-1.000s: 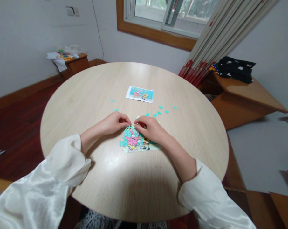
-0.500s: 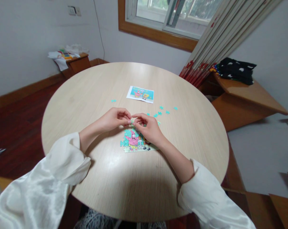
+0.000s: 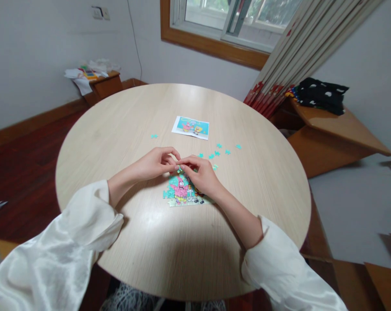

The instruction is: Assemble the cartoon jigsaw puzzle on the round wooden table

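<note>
A partly joined jigsaw puzzle (image 3: 179, 192) lies on the round table, showing a pink starfish figure and other cartoon figures. Over its far edge my two hands meet at the fingertips. My left hand (image 3: 158, 163) is closed in a pinch on a small green puzzle piece (image 3: 179, 169). From the other side, my right hand (image 3: 202, 172) pinches at the same piece, thumb and forefinger together. This hand covers the puzzle's upper right part. Just beyond the right hand lie several loose turquoise pieces (image 3: 217, 153).
A printed picture card (image 3: 192, 128) with the cartoon scene lies farther back on the table (image 3: 124, 116). One turquoise piece (image 3: 154, 136) rests left of it. Wooden stands with cloth (image 3: 321, 96) and papers (image 3: 80, 80) flank the table.
My hands have lowered slightly toward the puzzle's far edge, the pinched piece with them. The loose pieces and the card stay where they were.
</note>
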`<state>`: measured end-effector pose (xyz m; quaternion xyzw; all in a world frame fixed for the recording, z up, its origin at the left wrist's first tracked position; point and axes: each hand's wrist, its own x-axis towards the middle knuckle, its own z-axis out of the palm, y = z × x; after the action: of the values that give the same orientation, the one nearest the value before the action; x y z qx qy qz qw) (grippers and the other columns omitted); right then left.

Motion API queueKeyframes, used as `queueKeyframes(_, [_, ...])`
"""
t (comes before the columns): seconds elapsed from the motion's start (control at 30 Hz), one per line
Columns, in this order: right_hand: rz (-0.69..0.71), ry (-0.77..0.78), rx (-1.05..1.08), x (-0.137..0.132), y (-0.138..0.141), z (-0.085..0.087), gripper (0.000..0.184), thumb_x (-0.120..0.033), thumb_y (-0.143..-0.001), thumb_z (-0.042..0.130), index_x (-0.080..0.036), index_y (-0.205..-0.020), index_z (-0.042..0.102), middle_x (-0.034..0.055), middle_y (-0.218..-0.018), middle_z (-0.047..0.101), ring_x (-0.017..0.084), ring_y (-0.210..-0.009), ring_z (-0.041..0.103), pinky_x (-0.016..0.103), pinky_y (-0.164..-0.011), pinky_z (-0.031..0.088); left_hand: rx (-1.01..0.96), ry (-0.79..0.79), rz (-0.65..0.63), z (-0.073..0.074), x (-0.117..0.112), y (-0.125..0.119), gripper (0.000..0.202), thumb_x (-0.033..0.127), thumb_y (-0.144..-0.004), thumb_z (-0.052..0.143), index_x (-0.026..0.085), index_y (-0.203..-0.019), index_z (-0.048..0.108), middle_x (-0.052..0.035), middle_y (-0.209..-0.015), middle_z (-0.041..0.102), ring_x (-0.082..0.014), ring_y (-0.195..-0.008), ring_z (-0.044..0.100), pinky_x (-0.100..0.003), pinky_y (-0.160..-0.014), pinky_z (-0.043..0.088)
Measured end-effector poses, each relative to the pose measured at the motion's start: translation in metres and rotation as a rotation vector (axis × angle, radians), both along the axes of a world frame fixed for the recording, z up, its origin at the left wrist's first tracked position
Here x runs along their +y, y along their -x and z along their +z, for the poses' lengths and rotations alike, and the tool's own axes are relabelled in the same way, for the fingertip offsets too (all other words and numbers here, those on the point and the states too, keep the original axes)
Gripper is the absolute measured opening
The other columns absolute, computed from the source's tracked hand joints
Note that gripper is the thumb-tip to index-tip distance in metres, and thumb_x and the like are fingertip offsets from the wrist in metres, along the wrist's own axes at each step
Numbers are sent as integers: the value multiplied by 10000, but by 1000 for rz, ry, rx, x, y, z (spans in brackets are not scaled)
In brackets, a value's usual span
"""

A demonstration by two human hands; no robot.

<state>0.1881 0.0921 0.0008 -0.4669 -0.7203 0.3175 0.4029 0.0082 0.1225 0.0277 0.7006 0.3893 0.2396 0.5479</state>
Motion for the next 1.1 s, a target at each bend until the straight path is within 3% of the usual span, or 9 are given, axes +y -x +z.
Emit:
queueKeyframes(0.27, [-46, 14, 50, 1, 1, -1, 104, -195, -845, 609, -184, -915, 686, 48, -899, 731, 148, -788, 656, 304, -737, 505, 6, -58, 82, -5, 2, -1, 224, 172, -762, 621, 116, -975, 664, 12, -618, 601, -111, -569, 539, -252, -568, 401])
queueKeyframes(0.5, [-25, 51, 85, 1, 3, -3, 73, -138, -797, 641, -180, -829, 691, 23, -828, 726, 131, -749, 650, 278, -720, 495, 36, -13, 133, -8, 3, -1, 39, 149, -740, 626, 122, -755, 650, -15, -630, 647, -111, -582, 569, -237, -570, 407])
queueKeyframes(0.63, [-25, 50, 47, 1, 3, -3, 74, -125, -802, 648, -178, -813, 697, 18, -811, 728, 126, -725, 638, 271, -705, 485, 89, 2, 118, -8, 3, 1, 74, 177, -730, 656, 144, -700, 597, -9, -588, 627, -110, -551, 559, -225, -532, 390])
queueKeyframes(1.1, [31, -52, -149, 2, 5, -5, 194, -34, -826, 587, -183, -806, 709, 28, -836, 734, 144, -780, 645, 272, -742, 470, 307, -198, 33, -10, 6, 3, 156, 240, -748, 615, 153, -621, 585, 3, -587, 579, -112, -575, 494, -240, -563, 365])
